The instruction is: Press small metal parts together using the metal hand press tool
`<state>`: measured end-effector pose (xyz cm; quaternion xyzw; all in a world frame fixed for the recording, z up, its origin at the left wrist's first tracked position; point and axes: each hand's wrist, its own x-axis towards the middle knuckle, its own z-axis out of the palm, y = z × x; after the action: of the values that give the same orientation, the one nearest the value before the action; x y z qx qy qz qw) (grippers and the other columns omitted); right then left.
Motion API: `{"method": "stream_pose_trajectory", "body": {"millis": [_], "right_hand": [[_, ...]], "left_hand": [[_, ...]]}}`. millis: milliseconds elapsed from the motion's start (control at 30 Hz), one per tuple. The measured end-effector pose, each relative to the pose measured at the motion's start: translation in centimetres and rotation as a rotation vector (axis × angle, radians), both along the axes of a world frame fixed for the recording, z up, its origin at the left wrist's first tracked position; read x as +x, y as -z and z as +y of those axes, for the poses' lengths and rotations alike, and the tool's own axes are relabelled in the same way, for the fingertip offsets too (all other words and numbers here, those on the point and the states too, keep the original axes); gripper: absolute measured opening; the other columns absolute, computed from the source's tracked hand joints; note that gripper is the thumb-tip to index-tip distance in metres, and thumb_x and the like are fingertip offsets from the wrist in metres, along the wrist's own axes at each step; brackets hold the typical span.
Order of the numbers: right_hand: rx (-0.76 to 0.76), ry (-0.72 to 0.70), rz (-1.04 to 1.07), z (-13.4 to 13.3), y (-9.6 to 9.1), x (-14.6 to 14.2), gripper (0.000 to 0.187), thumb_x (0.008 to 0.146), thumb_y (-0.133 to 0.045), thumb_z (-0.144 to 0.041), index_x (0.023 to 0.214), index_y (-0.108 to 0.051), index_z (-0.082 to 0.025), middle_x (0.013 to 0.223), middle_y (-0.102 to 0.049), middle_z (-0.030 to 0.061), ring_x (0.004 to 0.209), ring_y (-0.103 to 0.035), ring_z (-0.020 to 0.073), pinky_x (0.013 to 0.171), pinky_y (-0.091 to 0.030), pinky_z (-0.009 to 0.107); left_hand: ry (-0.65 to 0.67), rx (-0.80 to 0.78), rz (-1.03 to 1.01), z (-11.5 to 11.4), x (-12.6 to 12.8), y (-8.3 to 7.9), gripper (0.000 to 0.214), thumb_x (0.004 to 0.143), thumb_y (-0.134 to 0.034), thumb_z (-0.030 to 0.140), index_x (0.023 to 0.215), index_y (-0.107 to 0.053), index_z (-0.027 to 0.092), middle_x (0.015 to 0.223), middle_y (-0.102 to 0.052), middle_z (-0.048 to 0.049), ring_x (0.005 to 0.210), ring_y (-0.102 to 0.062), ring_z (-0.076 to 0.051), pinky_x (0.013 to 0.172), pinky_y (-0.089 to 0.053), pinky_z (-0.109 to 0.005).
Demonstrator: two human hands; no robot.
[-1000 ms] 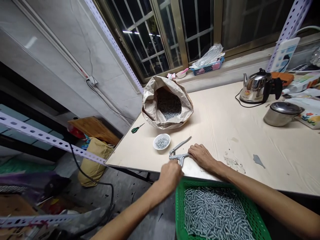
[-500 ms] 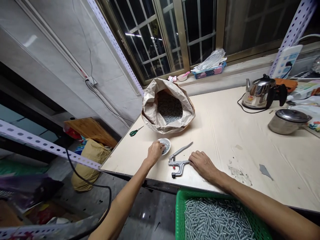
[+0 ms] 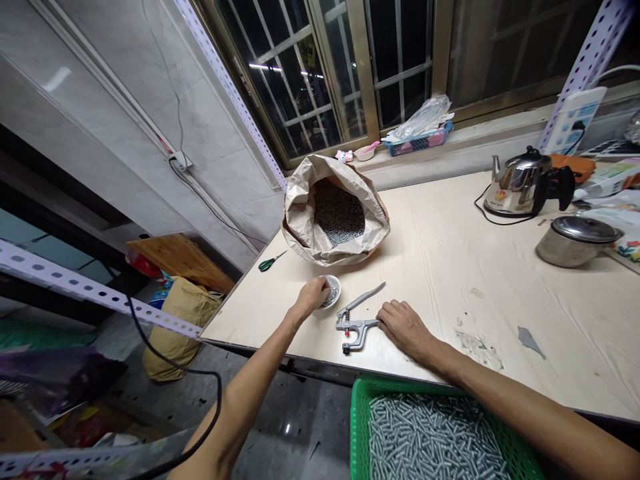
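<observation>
My left hand (image 3: 312, 296) reaches into a small white dish (image 3: 333, 291) of tiny metal parts, fingers curled together over it; what they pinch is hidden. My right hand (image 3: 404, 327) rests on the pale tabletop (image 3: 450, 267), fingers closed on the lower handle of the metal press pliers (image 3: 356, 320), which lie flat between both hands. Behind the dish stands an open paper sack (image 3: 336, 212) full of small dark metal pieces. A green basket (image 3: 430, 433) of grey cylindrical parts sits below the table's front edge by my right forearm.
Green-handled scissors (image 3: 271, 262) lie at the table's left edge. An electric kettle (image 3: 525, 182) and a lidded steel pot (image 3: 575, 240) stand at the far right. A perforated white rail (image 3: 100, 297) and a black cable (image 3: 200, 380) cross the floor space left.
My left hand left the pliers' head and went up to the white dish, then curled further into it. My right hand stayed on the pliers.
</observation>
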<state>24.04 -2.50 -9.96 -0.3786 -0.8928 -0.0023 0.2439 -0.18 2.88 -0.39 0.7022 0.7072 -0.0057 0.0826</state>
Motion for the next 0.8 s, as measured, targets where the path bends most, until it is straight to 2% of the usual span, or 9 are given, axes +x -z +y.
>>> {"method": "stream_pose_trajectory", "body": {"millis": [133, 233, 333, 433, 600, 800], "right_hand": [[-0.032, -0.008, -0.004, 0.0, -0.4, 0.1, 0.004, 0.091, -0.058, -0.019, 0.087, -0.057, -0.018, 0.090, -0.058, 0.0047, 0.084, -0.047, 0.0207, 0.073, -0.030, 0.033], [-0.047, -0.031, -0.005, 0.1, -0.4, 0.1, 0.004, 0.092, -0.057, -0.021, 0.090, -0.057, -0.018, 0.091, -0.058, 0.0043, 0.084, -0.046, 0.0206, 0.073, -0.029, 0.033], [0.029, -0.066, -0.053, 0.2, -0.2, 0.1, 0.010, 0.094, -0.052, -0.018, 0.085, -0.056, -0.017, 0.085, -0.057, 0.0042, 0.081, -0.045, 0.0201, 0.073, -0.027, 0.034], [0.166, -0.095, -0.071, -0.1, -0.2, 0.2, 0.018, 0.096, -0.044, -0.015, 0.083, -0.056, -0.016, 0.081, -0.056, 0.0045, 0.078, -0.044, 0.0197, 0.075, -0.026, 0.036], [0.267, -0.091, -0.080, -0.8, -1.0, 0.4, 0.029, 0.099, -0.035, -0.012, 0.082, -0.058, -0.017, 0.078, -0.056, 0.0045, 0.077, -0.041, 0.0192, 0.076, -0.024, 0.037], [0.260, -0.092, -0.113, -1.0, -1.5, 0.5, 0.035, 0.100, -0.030, -0.012, 0.082, -0.059, -0.017, 0.075, -0.055, 0.0036, 0.075, -0.041, 0.0185, 0.076, -0.024, 0.037]], "left_hand": [[-0.043, 0.091, -0.099, -1.8, -0.2, -0.9, 0.028, 0.085, -0.045, 0.019, 0.101, -0.067, 0.013, 0.100, -0.070, -0.0090, 0.090, -0.064, -0.018, 0.077, -0.047, -0.024], [-0.073, 0.109, -0.347, -4.7, 0.4, -0.8, 0.026, 0.082, -0.050, 0.023, 0.096, -0.070, 0.013, 0.094, -0.071, -0.0079, 0.079, -0.065, -0.017, 0.071, -0.049, -0.024], [-0.159, 0.060, -0.668, -7.9, 1.4, 0.5, 0.025, 0.075, -0.057, 0.032, 0.085, -0.070, 0.012, 0.069, -0.068, -0.0044, 0.060, -0.062, -0.016, 0.060, -0.049, -0.025], [-0.264, 0.048, -0.860, -10.3, 2.1, 2.4, 0.033, 0.069, -0.064, 0.041, 0.082, -0.069, 0.011, 0.064, -0.066, -0.0033, 0.058, -0.060, -0.015, 0.059, -0.047, -0.025], [-0.330, 0.067, -0.950, -12.0, 2.5, 4.6, 0.041, 0.064, -0.069, 0.048, 0.080, -0.070, 0.010, 0.077, -0.071, -0.0084, 0.071, -0.063, -0.018, 0.068, -0.048, -0.026], [-0.359, 0.055, -0.883, -12.0, 2.3, 5.2, 0.043, 0.062, -0.067, 0.050, 0.078, -0.071, 0.010, 0.073, -0.071, -0.0086, 0.070, -0.063, -0.020, 0.065, -0.046, -0.027]]}}
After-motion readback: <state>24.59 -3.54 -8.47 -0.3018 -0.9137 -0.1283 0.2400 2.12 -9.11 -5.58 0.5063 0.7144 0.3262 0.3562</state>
